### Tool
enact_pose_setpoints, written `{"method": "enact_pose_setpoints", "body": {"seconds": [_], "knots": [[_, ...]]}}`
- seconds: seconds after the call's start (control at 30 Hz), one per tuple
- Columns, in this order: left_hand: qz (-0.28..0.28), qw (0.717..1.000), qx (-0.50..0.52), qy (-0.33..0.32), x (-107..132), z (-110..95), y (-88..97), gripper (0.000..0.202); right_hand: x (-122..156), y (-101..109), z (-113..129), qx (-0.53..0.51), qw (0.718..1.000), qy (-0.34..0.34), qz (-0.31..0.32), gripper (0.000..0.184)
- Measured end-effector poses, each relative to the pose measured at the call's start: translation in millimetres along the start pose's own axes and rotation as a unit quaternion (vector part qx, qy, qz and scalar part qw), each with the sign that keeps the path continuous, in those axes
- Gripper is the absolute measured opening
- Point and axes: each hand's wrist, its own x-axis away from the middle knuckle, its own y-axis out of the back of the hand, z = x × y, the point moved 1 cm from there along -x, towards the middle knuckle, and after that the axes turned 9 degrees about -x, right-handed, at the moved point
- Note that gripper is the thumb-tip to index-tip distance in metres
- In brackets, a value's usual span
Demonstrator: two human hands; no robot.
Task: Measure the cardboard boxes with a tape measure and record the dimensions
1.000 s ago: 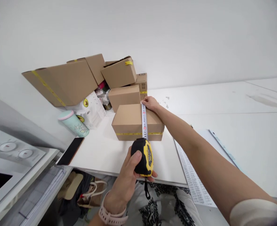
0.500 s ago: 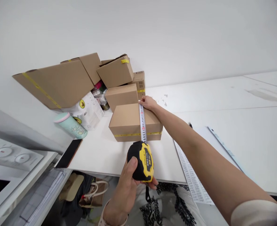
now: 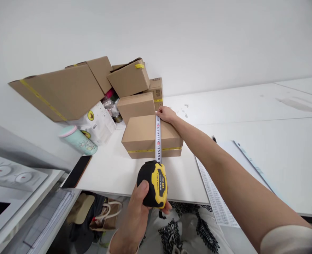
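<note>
My left hand (image 3: 137, 208) grips a black and yellow tape measure (image 3: 153, 184) in front of the table edge, thumb on its side. The white blade (image 3: 158, 137) runs out of the case across the top of a closed cardboard box (image 3: 140, 130) and past its near edge. A yellow tape band circles the box's front side. At the box's far edge my right hand (image 3: 165, 114) pinches the end of the blade, its fingers closed. The blade's tip is hidden under those fingers.
More cardboard boxes (image 3: 128, 83) lean and stack behind, against the wall. To the left are a mint tumbler (image 3: 80, 141), an avocado-print box (image 3: 102, 123) and a dark phone (image 3: 77, 171). Printed sheets (image 3: 216, 197) and a ruler-like strip (image 3: 251, 160) lie right, under my right forearm.
My left hand with the tape measure has moved slightly left and toward me, drawing out a little more blade. The blade lies straighter across the box. My right hand stays at the far edge.
</note>
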Motion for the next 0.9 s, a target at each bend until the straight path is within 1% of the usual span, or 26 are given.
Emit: {"method": "enact_pose_setpoints", "body": {"seconds": [0.07,0.1,0.13,0.17,0.23,0.3,0.33,0.37,0.4,0.47,0.5,0.53,0.57,0.63,0.67,0.7,0.77,0.8,0.83,0.87,0.9], "knots": [[0.001,1.0,0.003,-0.002,0.6,4.3,3.2,0.055,-1.0,-0.5,-0.1,-0.03,0.999,0.01,-0.01,0.015],[0.006,1.0,0.004,-0.006,1.7,7.0,6.5,0.055,-1.3,0.8,-0.6,-0.063,0.997,0.022,-0.027,0.017],[0.014,1.0,0.004,-0.015,3.4,9.7,11.3,0.054,-1.2,3.8,-1.7,-0.107,0.992,0.036,-0.057,0.021],[0.024,0.999,0.002,-0.029,5.3,12.2,17.4,0.053,0.0,8.7,-4.0,-0.156,0.981,0.048,-0.101,0.025],[0.031,0.997,-0.008,-0.075,7.7,15.2,33.5,0.054,7.3,22.7,-13.0,-0.246,0.945,0.051,-0.207,0.028],[0.016,0.99,-0.025,-0.137,4.3,13.8,52.8,0.058,23.6,38.2,-28.3,-0.305,0.908,0.017,-0.288,0.023],[0.002,0.985,-0.034,-0.167,-0.6,11.2,62.8,0.061,35.4,44.6,-37.6,-0.326,0.896,-0.005,-0.302,0.018],[-0.015,0.98,-0.043,-0.193,-7.7,7.6,72.6,0.063,49.2,49.2,-47.5,-0.342,0.89,-0.03,-0.299,0.014],[-0.034,0.975,-0.051,-0.216,-17.0,3.5,82.2,0.065,64.7,51.8,-57.4,-0.352,0.889,-0.055,-0.287,0.012],[-0.07,0.968,-0.06,-0.234,-39.9,-4.7,100.2,0.068,97.9,50.1,-74.9,-0.348,0.906,-0.097,-0.221,0.015],[-0.082,0.967,-0.062,-0.231,-52.2,-7.9,108.3,0.068,114.5,46.4,-81.4,-0.341,0.915,-0.117,-0.179,0.02],[-0.086,0.97,-0.061,-0.22,-64.2,-10.5,115.6,0.068,130.1,41.6,-85.5,-0.335,0.924,-0.125,-0.132,0.029],[-0.084,0.974,-0.057,-0.204,-75.1,-12.4,121.6,0.069,144.5,36.4,-86.7,-0.328,0.933,-0.119,-0.086,0.039],[-0.057,0.983,-0.039,-0.167,-91.7,-15.5,128.6,0.071,168.4,27.6,-79.5,-0.313,0.945,-0.094,0.0,0.059],[-0.034,0.987,-0.027,-0.152,-96.8,-17.5,128.7,0.072,177.9,24.7,-71.3,-0.304,0.948,-0.084,0.038,0.065],[-0.008,0.99,-0.016,-0.142,-99.7,-20.4,126.2,0.073,185.7,23.2,-60.2,-0.293,0.95,-0.079,0.073,0.066],[0.048,0.989,-0.009,-0.143,-99.8,-29.4,114.3,0.076,196.6,23.8,-32.0,-0.256,0.955,-0.064,0.132,0.061],[0.072,0.985,-0.013,-0.153,-97.9,-35.5,105.8,0.077,199.5,25.7,-16.6,-0.231,0.96,-0.041,0.15,0.06],[0.089,0.981,-0.02,-0.17,-95.6,-42.3,96.7,0.078,200.8,28.4,-2.1,-0.207,0.966,-0.01,0.154,0.061],[0.101,0.976,-0.029,-0.189,-93.3,-49.5,88.0,0.08,200.6,31.5,10.4,-0.186,0.972,0.023,0.142,0.061],[0.108,0.971,-0.036,-0.209,-91.5,-56.6,80.8,0.081,199.6,34.9,19.9,-0.171,0.977,0.056,0.116,0.059]]}}
